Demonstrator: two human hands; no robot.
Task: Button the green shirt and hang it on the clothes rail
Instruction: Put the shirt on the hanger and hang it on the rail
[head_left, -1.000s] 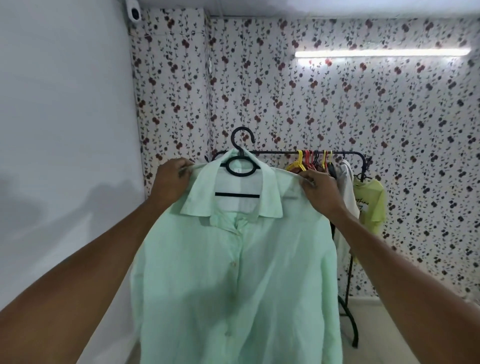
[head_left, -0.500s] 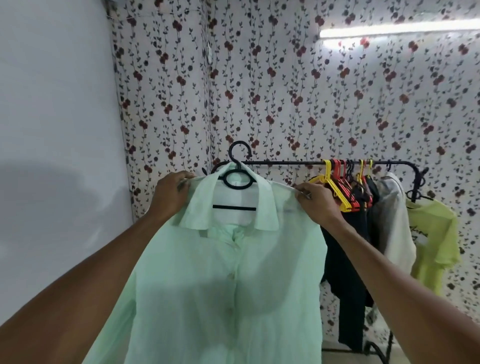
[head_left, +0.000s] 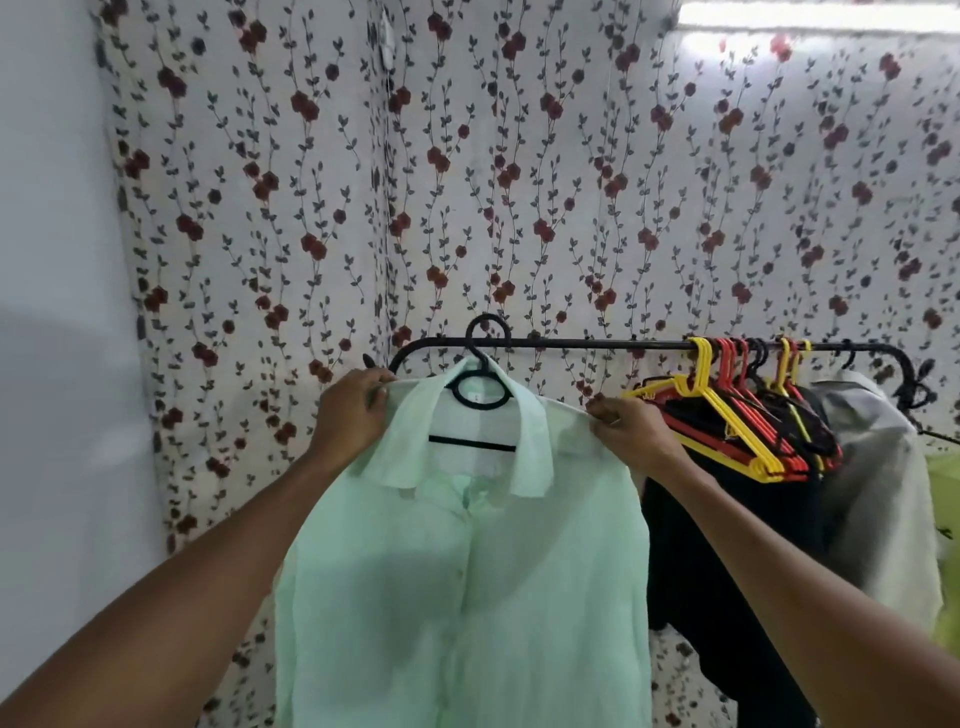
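Observation:
The pale green shirt (head_left: 467, 582) hangs buttoned on a black hanger (head_left: 480, 397), held up in front of me. My left hand (head_left: 349, 415) grips the shirt's left shoulder and my right hand (head_left: 626, 431) pinches its right shoulder. The hanger's hook overlaps the left end of the black clothes rail (head_left: 597, 343); I cannot tell whether it rests on the bar. The shirt's lower part runs out of view at the bottom.
Yellow, red and black hangers (head_left: 737, 410) crowd the rail's right half, with a black garment (head_left: 727, 571), a grey one (head_left: 872, 493) and a lime one (head_left: 948, 545) below. A flowered wall stands behind, a plain white wall (head_left: 57, 364) at left.
I have come closer to the rail. Both hands have carried the shirt up and forward, so the hook now reaches the rail's left end.

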